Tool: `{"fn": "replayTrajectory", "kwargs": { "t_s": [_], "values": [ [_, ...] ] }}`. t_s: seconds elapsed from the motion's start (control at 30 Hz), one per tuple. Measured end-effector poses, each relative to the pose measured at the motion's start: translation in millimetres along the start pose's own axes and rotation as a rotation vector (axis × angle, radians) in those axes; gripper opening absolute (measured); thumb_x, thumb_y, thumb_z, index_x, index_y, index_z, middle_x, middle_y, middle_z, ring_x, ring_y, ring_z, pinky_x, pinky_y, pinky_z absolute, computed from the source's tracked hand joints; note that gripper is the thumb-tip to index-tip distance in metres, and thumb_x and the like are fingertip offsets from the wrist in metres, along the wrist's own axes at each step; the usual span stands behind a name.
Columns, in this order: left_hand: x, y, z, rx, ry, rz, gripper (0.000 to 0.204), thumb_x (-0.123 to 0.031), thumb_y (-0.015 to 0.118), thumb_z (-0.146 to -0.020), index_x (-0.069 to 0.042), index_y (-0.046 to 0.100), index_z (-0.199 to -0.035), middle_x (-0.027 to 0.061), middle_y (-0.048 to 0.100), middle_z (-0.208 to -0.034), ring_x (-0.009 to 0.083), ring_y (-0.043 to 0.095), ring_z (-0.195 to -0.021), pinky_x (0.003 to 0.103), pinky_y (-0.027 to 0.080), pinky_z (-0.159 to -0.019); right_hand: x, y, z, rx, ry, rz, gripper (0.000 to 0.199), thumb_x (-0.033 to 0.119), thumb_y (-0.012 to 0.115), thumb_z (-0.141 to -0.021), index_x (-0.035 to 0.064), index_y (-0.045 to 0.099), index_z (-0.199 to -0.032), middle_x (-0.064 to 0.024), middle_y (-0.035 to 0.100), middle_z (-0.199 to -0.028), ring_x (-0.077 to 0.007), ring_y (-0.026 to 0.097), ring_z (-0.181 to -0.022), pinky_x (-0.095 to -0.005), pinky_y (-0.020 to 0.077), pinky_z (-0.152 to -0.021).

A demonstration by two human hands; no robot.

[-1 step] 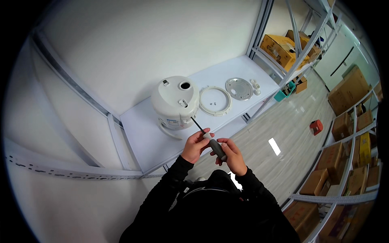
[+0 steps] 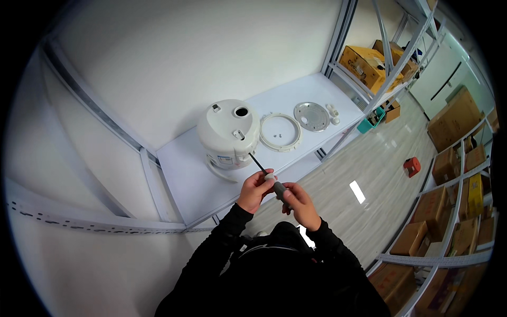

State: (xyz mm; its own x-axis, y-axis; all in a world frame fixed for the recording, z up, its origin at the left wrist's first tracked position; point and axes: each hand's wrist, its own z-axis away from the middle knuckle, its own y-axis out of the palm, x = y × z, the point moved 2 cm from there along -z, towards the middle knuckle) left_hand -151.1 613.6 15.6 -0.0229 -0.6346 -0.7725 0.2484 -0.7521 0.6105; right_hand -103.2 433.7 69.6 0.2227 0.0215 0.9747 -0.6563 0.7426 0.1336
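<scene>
A screwdriver (image 2: pixel 279 187) with a grey handle and dark shaft is held in both hands. My left hand (image 2: pixel 252 193) pinches the front of its handle near the shaft. My right hand (image 2: pixel 301 204) wraps round the back of the handle, thumb along it. The tip meets the lower front side of a rounded white appliance body (image 2: pixel 218 124), which has a round dark hole and small slots on top; whether it sits on a screw is too small to tell. Right of the body lie a white plastic ring (image 2: pixel 263 139), small screws (image 2: pixel 278 136) inside it, and a perforated metal disc (image 2: pixel 312 117).
The white shelf board (image 2: pixel 185 179) carries these parts, with small white pieces (image 2: pixel 334 113) at its right. A metal upright (image 2: pixel 351 134) stands by its right front. Farther right are a yellow carton (image 2: pixel 364 66), a teal bin (image 2: pixel 372 120), a red object (image 2: pixel 412 166) on the floor and racked cardboard boxes (image 2: pixel 430 206).
My right hand has turned and its fingers have closed further round the screwdriver handle. The left hand and the appliance body stay nearly in place.
</scene>
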Motion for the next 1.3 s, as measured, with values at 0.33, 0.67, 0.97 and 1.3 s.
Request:
{"fn": "replayTrajectory", "kwargs": {
  "t_s": [0.33,0.67,0.97,1.3],
  "values": [
    [-9,4,2,0.001,-0.002,0.055,0.036,-0.007,0.059,-0.102,0.001,0.053,-0.137,0.0109,0.064,-0.127,0.0194,0.065,-0.107,0.035,0.054,-0.091,3,2,2,0.029,0.168,-0.062,0.057,0.035,0.054,-0.105,0.0000,0.043,-0.148,-0.0114,0.069,-0.098,-0.0125,0.062,-0.069,-0.0260,0.0459,-0.058],
    [6,-11,-3,-0.103,0.020,-0.076,0.036,-0.011,0.071,-0.097,-0.002,0.062,-0.130,0.0003,0.068,-0.098,0.0090,0.063,-0.089,0.026,0.054,-0.077,-12,5,-5,-0.082,-0.308,0.513,0.044,0.030,0.053,-0.106,0.0045,0.050,-0.141,-0.0088,0.069,-0.094,-0.0125,0.060,-0.066,-0.0264,0.0465,-0.060],
    [-4,-2,2,-0.010,0.077,0.014,0.035,-0.010,0.069,-0.097,0.000,0.060,-0.130,0.0069,0.072,-0.114,0.0122,0.068,-0.098,0.027,0.056,-0.083,-6,8,-8,0.058,0.148,-0.182,0.040,0.031,0.057,-0.105,0.0034,0.053,-0.134,-0.0104,0.072,-0.094,-0.0095,0.058,-0.062,-0.0240,0.0459,-0.056],
    [9,-17,-4,-0.133,0.040,-0.050,0.029,-0.013,0.068,-0.099,-0.001,0.062,-0.125,0.0039,0.069,-0.106,0.0113,0.065,-0.087,0.028,0.055,-0.081,-18,8,-9,-0.002,-0.066,0.111,0.040,0.024,0.060,-0.103,0.0033,0.049,-0.135,-0.0096,0.069,-0.092,-0.0115,0.060,-0.069,-0.0264,0.0468,-0.060]
  ]
}}
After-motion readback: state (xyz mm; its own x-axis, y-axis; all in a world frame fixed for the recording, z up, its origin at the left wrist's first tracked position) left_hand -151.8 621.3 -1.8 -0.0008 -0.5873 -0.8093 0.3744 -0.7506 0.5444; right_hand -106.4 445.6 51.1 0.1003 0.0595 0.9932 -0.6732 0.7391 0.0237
